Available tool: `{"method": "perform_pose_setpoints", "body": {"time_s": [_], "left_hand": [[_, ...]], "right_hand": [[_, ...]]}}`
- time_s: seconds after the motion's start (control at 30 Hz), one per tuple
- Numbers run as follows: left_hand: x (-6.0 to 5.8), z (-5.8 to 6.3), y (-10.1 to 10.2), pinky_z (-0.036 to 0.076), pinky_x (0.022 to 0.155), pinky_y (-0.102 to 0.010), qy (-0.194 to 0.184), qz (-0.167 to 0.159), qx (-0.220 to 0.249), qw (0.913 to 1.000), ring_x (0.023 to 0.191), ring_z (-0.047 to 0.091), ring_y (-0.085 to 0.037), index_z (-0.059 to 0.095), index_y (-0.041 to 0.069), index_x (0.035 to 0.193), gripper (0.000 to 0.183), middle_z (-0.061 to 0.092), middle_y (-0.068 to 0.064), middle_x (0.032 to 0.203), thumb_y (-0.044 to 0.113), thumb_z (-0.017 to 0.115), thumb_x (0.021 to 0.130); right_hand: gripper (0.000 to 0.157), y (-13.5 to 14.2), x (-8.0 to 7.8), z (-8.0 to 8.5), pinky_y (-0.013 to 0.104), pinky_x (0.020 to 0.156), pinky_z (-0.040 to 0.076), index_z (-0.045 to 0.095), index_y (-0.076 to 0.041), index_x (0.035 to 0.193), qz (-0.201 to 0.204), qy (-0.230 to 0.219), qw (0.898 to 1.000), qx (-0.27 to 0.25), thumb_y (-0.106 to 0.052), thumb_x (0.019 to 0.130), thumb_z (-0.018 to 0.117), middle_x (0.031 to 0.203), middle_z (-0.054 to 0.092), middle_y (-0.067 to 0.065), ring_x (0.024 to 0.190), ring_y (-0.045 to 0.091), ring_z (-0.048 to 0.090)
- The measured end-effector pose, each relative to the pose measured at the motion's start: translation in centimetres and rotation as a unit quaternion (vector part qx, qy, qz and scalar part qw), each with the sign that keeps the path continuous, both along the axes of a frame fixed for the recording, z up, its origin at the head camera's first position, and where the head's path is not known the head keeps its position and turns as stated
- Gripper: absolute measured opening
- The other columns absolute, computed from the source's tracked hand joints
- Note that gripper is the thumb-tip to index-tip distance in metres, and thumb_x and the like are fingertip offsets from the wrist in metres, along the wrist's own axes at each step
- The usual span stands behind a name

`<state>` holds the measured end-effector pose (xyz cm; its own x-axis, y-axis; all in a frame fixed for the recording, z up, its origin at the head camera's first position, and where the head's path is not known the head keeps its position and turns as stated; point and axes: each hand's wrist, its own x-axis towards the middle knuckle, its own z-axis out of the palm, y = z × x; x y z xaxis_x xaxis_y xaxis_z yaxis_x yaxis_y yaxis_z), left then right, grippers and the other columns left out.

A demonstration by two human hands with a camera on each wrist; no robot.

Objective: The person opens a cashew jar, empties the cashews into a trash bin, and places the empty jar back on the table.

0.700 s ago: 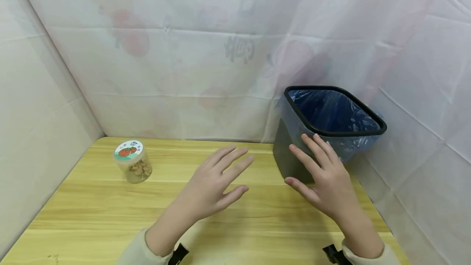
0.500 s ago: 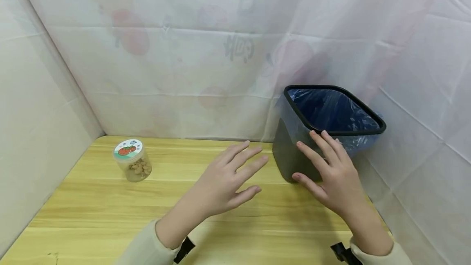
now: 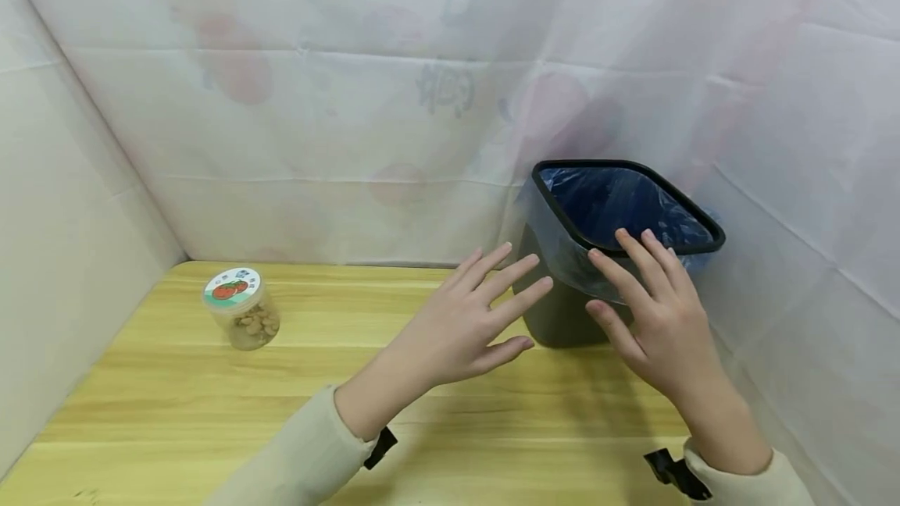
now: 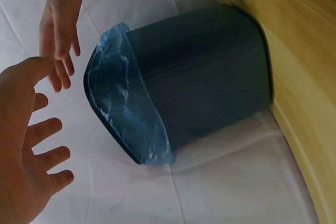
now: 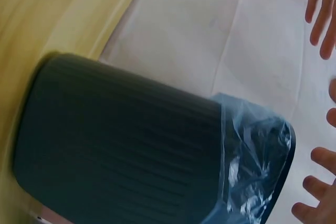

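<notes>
A dark grey trash can (image 3: pixel 562 311) with a black rim stands at the right of the table. A thin blue plastic bag (image 4: pixel 123 93) lines it and folds over the rim. My left hand (image 3: pixel 464 326) hovers to the can's left, fingers spread, holding nothing. In the head view my right hand (image 3: pixel 664 326) overlaps the can's near side with its fingers spread. Both wrist views show the hands apart from the can, out beyond its rim. Farther left, a clear jar (image 3: pixel 242 311) of nuts with a printed white lid stands upright.
The wooden table (image 3: pixel 232 412) runs up to a pale printed cloth (image 3: pixel 337 139) at the back. White cloth walls (image 3: pixel 794 178) close in the sides, with the can near the right one.
Both hands have moved right and farther forward, up toward the can's rim. The head view has shifted slightly. Jar and can appear to stay in place.
</notes>
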<state>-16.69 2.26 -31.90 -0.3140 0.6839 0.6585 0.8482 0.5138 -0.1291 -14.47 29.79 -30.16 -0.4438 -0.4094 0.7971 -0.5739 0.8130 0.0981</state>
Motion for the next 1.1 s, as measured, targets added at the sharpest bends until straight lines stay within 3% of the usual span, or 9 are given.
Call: {"method": "perform_pose_setpoints", "body": {"time_s": [0.17,0.47,0.8,1.1], "left_hand": [[-0.3,0.4,1.4,0.024,0.121,-0.05,0.021,-0.003,-0.012,0.9997,0.15,0.027,-0.033,0.042,0.022,0.153,0.066,0.039,-0.006,0.158,0.05,0.06,0.095],[-1.3,0.5,3.8,0.027,0.119,-0.052,0.05,-0.002,-0.018,0.9986,0.149,0.029,-0.034,0.043,0.022,0.152,0.062,0.039,-0.007,0.158,0.05,0.055,0.099],[-2.5,0.6,5.3,0.03,0.118,-0.05,0.054,0.01,-0.012,0.9984,0.145,0.036,-0.033,0.046,0.024,0.15,0.053,0.042,-0.006,0.156,0.042,0.052,0.101],[-3.6,0.5,6.1,0.031,0.118,-0.048,0.046,0.012,-0.023,0.9986,0.143,0.039,-0.033,0.046,0.023,0.15,0.053,0.042,-0.006,0.156,0.042,0.053,0.101]], "right_hand": [[0.059,0.9,-0.4,0.6,0.064,0.115,0.027,0.064,-0.009,0.134,-0.004,0.008,1.0,-0.007,-0.054,0.103,0.043,0.143,0.053,0.023,0.138,0.047,0.041],[0.057,2.9,-0.8,1.2,0.058,0.118,0.025,0.061,-0.007,0.137,-0.009,-0.009,1.0,-0.019,-0.049,0.105,0.04,0.144,0.051,0.025,0.14,0.046,0.038],[0.073,4.7,-2.0,1.2,0.058,0.119,0.023,0.056,-0.008,0.141,-0.009,-0.036,0.999,-0.027,-0.065,0.098,0.043,0.147,0.048,0.024,0.142,0.046,0.036],[0.078,7.2,-3.0,1.3,0.063,0.117,0.023,0.057,-0.012,0.142,-0.009,-0.063,0.998,-0.029,-0.071,0.093,0.045,0.152,0.044,0.021,0.143,0.047,0.032]]}}
